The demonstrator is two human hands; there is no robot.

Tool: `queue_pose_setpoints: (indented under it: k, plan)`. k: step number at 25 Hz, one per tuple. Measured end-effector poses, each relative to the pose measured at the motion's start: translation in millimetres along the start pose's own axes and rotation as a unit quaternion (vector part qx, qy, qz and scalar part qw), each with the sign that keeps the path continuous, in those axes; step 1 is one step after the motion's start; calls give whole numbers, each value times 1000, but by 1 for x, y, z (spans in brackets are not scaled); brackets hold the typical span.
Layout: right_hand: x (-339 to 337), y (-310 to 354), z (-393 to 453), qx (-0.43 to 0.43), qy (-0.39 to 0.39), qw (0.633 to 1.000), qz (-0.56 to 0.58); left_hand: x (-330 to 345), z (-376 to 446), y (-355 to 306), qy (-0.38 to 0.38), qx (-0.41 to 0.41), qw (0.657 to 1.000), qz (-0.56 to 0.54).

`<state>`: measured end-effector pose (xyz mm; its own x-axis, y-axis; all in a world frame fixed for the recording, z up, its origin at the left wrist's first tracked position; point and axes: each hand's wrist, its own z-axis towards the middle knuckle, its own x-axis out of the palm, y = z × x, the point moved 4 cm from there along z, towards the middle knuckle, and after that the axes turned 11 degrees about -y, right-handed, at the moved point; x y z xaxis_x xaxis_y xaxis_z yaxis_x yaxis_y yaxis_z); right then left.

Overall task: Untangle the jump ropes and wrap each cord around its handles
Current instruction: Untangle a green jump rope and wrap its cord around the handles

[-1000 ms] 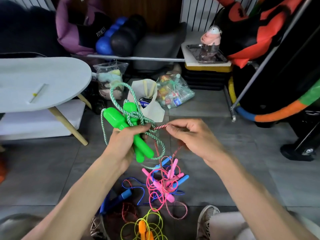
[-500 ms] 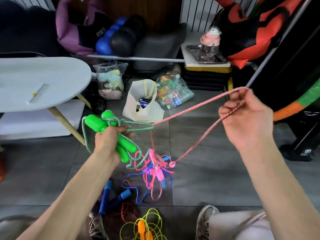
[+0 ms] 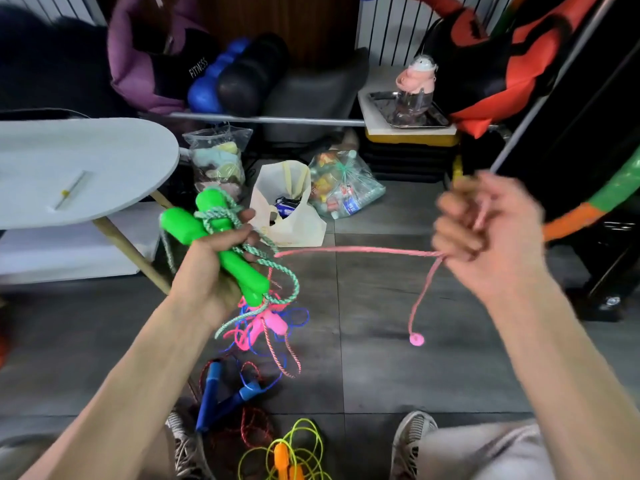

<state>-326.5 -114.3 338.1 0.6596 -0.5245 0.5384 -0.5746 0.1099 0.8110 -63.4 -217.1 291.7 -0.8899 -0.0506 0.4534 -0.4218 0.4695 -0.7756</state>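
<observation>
Centrally, on the floor (image 3: 374, 341), an open white bag (image 3: 291, 209) holds dark items that cannot be identified. Beside it, one clear bag (image 3: 343, 190) holds colourful packets, and another clear bag (image 3: 218, 161) holds pale items.

The left hand (image 3: 214, 271) grips two green handles (image 3: 214, 240), which are wrapped in a green-white cord (image 3: 277, 268). The right hand (image 3: 485, 233), blurred, is closed around a pink cord (image 3: 356, 251). This cord runs taut between the hands, and its free end hangs down to a pink knob (image 3: 416, 339). Pink handles (image 3: 273, 322) hang tangled below the green set. Blue handles (image 3: 221, 393) and a red cord (image 3: 256, 427) lie on the floor. Orange handles (image 3: 282, 457) with a yellow cord (image 3: 304, 441) are cut off at the bottom edge.
</observation>
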Motion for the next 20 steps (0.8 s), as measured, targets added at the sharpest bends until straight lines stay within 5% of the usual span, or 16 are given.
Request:
queue_pose_setpoints:
  k: [2, 5, 7, 9, 12, 16, 20]
  plan:
    - [22, -52, -4, 43, 44, 959, -276, 16, -15, 2, 89, 23, 993, 78]
    - [41, -125, -16, 17, 175, 782, -598, 26, -29, 8, 179, 27, 973, 141]
    - [45, -140, -17, -38, 219, 684, -694, 24, -31, 5, 186, 52, 963, 187]
    - [44, -127, -12, -72, 192, 701, -683, 19, -28, 0, 138, 75, 957, 245]
    - [38, -99, -5, -26, 152, 822, -548, 11, -23, 2, 59, 64, 960, 268]
    - [42, -88, -8, 79, 165, 900, -395, 14, -22, 8, 81, 73, 965, 239]
    - [50, -99, -20, 110, 201, 891, -392, 22, -31, 22, 143, 97, 927, 334]
